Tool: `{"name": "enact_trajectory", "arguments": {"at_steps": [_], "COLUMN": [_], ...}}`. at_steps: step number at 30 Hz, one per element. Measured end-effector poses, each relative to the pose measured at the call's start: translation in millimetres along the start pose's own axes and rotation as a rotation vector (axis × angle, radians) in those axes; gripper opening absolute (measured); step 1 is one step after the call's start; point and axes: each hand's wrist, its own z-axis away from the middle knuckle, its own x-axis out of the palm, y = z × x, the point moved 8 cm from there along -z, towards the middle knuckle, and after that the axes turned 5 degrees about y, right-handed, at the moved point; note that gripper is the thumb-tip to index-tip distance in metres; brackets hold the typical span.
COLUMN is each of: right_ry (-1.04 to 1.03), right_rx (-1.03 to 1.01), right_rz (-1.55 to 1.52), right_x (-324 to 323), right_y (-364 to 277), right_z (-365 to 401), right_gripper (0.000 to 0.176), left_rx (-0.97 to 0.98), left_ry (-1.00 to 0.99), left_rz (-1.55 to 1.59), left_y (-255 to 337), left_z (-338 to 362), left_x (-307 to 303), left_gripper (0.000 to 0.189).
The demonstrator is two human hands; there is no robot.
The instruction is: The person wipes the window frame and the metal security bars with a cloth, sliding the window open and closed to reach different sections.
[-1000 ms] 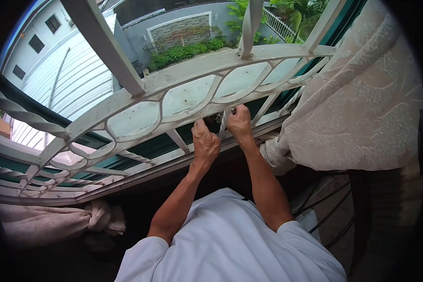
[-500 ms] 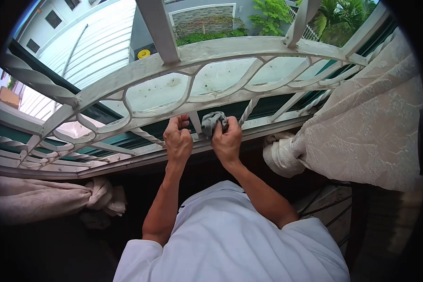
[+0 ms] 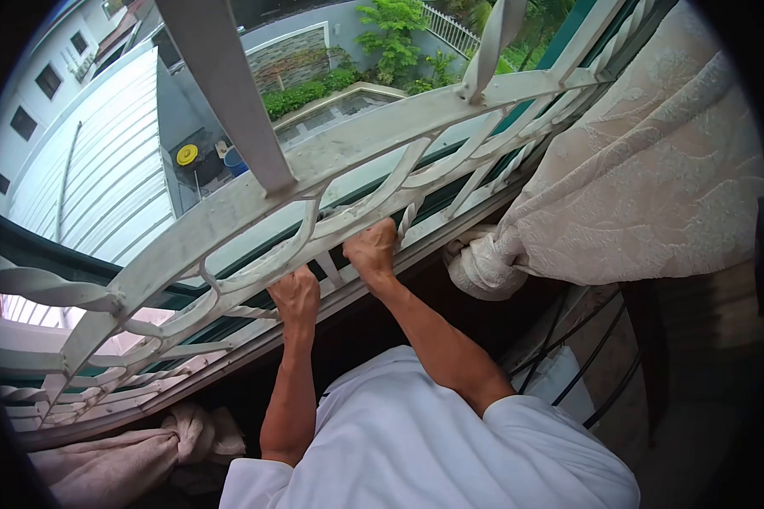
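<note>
A white metal window grille (image 3: 373,197) with curved scrollwork and twisted bars crosses the view in front of me. My left hand (image 3: 295,295) is closed at its lower rail, knuckles up, with the fingertips hidden behind the metal. To the right and slightly higher, my right hand (image 3: 371,248) is closed and reaches under the scrollwork beside a twisted bar. The grey patterned cloth it held a moment ago is mostly hidden; a small grey patch (image 3: 334,210) shows beyond the rail.
A knotted beige curtain (image 3: 620,187) hangs at right, another knotted curtain (image 3: 161,445) at lower left. The window sill (image 3: 433,240) runs below the grille. Outside are a white metal roof (image 3: 102,170), a yellow round object (image 3: 187,154) and plants. Dark curved rods (image 3: 586,365) stand at lower right.
My view has turned, tilting the grille. The right hand with the cloth has pushed in behind the scrollwork, hiding most of the cloth. My left hand has turned knuckles up and closed at the rail.
</note>
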Motion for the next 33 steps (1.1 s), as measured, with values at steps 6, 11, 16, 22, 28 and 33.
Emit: {"name": "enact_trajectory", "arguments": {"at_steps": [6, 11, 16, 22, 28, 33], "right_ry": [0.029, -0.043, 0.097, -0.177, -0.389, -0.367], "right_rx": [-0.423, -0.59, -0.34, 0.038, 0.099, 0.249], "right_rz": [0.066, 0.335, 0.178, -0.401, -0.539, -1.056], "right_x": [4, -1, -75, -91, -103, -121], "right_y": [-50, -49, -94, -70, -57, -55], "right_z": [20, 34, 92, 130, 137, 137], "right_gripper": [0.017, 0.016, 0.02, 0.027, 0.031, 0.021], "left_rx": [-0.297, 0.13, -0.122, -0.039, -0.076, -0.45], "left_ry": [-0.28, -0.189, -0.356, -0.534, -0.648, -0.723], "left_rz": [0.084, -0.004, 0.203, 0.419, 0.432, 0.479], "left_y": [-6, -6, 39, 90, 70, 41], "left_z": [9, 25, 40, 61, 69, 95], "left_x": [-4, -6, -44, -60, -49, -43], "left_gripper": [0.02, 0.03, 0.033, 0.034, 0.024, 0.023]}}
